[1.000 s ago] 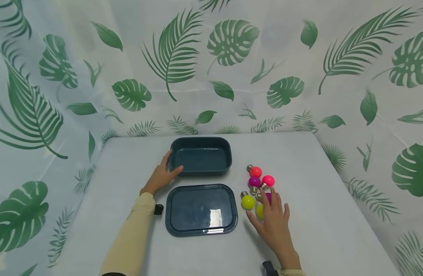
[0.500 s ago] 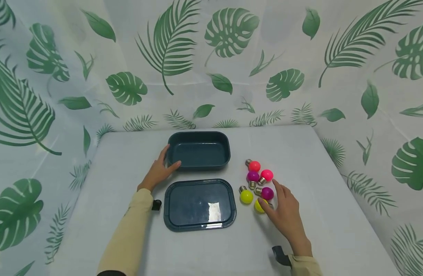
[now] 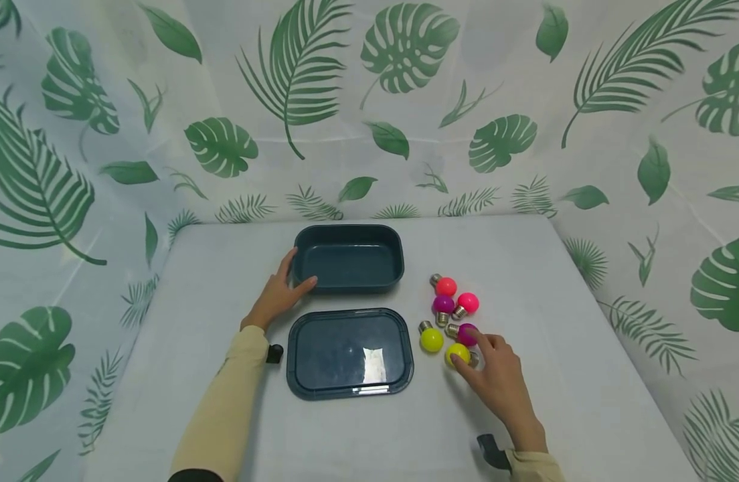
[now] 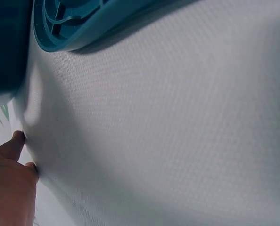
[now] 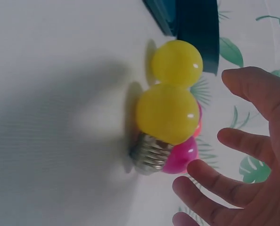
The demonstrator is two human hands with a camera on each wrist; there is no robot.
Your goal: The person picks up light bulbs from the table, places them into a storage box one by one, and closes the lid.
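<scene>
From where I stand, the person's left hand is at the left end of a dark blue box, thumb by the near corner and fingers along the side, spread rather than curled, probably to steady it. The box sits open side up at the far edge of the counter, and a matching lid lies flat just in front of it, presumably put there to leave the opening uncovered. Right of the lid are six bulbs in a loose cluster: an orange-pink bulb, a pink bulb, an upper purple bulb, a lower purple bulb, a left yellow bulb and a near yellow bulb. Most lie tipped over, caps pointing various ways, I'd guess because round globes won't stand. The right hand hovers over the two nearest its thumb and forefinger, the lower purple and near yellow ones. Its fingers are parted wide and hold nothing; the right wrist view shows a gap between thumb and globe, though I can't tell whether a fingertip brushes the purple one.
</scene>
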